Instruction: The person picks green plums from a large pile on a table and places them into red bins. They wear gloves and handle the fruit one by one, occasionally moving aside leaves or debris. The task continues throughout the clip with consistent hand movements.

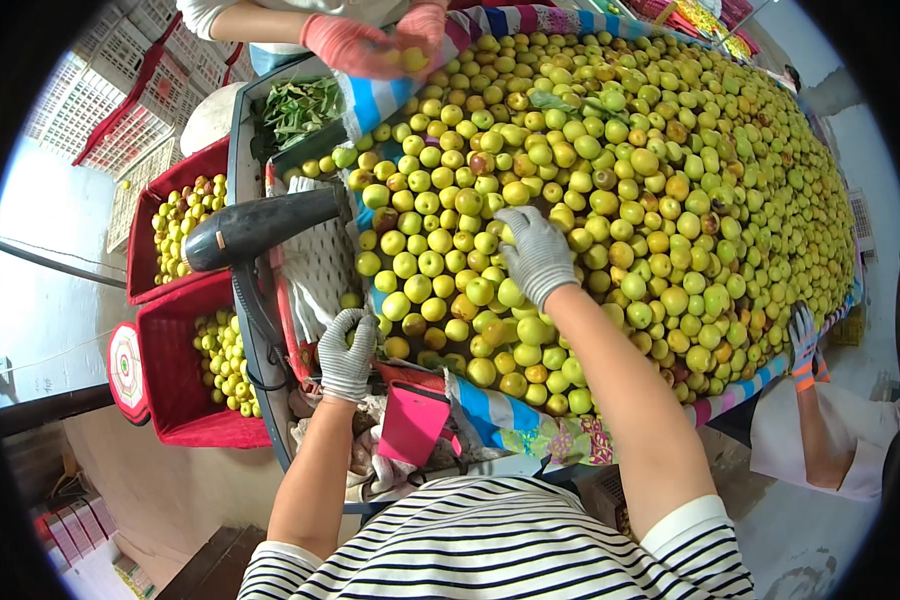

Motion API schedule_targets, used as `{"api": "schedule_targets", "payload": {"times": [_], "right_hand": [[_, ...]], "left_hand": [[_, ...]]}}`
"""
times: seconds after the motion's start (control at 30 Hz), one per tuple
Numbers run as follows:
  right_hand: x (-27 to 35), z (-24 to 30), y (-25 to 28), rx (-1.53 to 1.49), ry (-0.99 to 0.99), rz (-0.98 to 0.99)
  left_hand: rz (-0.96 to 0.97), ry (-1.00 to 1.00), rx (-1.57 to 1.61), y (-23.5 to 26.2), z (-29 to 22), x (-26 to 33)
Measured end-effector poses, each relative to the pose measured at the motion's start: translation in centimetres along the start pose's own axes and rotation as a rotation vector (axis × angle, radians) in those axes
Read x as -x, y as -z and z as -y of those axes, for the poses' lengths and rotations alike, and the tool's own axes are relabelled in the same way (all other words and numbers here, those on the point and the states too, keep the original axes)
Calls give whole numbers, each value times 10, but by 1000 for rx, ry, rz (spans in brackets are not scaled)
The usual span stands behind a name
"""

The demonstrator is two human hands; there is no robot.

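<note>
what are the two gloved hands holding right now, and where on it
The left hand is curled around a small green fruit, mostly hidden by the fingers. The right hand lies on the fruit pile; whether it grips one cannot be told.

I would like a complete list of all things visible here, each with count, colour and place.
small round fruits: too many to count, green-yellow, heaped on the big table
plastic crates: two, red, left, holding fruits
handheld blower: one, black, left table edge
flat case: one, pink, near edge
leaves: a pile, green, top left
other people's gloved hands: pink, top; another at right
left hand: grey knit glove, closed on a fruit
right hand: grey glove, on the heap
</note>
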State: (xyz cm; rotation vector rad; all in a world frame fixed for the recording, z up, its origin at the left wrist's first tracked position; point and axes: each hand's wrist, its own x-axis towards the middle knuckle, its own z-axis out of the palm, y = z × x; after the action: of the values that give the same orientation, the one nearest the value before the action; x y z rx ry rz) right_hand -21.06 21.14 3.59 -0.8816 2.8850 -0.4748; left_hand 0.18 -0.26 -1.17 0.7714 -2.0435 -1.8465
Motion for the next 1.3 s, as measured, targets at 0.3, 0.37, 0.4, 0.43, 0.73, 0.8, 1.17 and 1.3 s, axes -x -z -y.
{"api": "schedule_targets", "payload": {"times": [0.3, 0.37, 0.4, 0.43, 0.73, 0.8, 1.17, 1.3], "right_hand": [[76, 112, -33, -517, 331, -14], [85, 121, -23, -546, 324, -2], [86, 123, -20, -522, 342, 79], [86, 122, -13, -490, 390, 60], [166, 2, 3, -18, 416, 181], [181, -16, 10, 173, 520, 231], [163, -10, -5, 411, 628, 231], [166, -14, -22, 403, 576, 255]], "left_hand": [[442, 205, 420, -5, 27, -2], [525, 259, 620, -6, 34, -2], [584, 58, 524, -6, 28, -3], [559, 98, 408, -2, 30, -3], [71, 196, 677, 128, -12, 22], [-372, 217, 764, 159, -14, 20], [-461, 486, -16, 268, 209, 23], [-469, 114, -516, 242, 137, -2]]}}
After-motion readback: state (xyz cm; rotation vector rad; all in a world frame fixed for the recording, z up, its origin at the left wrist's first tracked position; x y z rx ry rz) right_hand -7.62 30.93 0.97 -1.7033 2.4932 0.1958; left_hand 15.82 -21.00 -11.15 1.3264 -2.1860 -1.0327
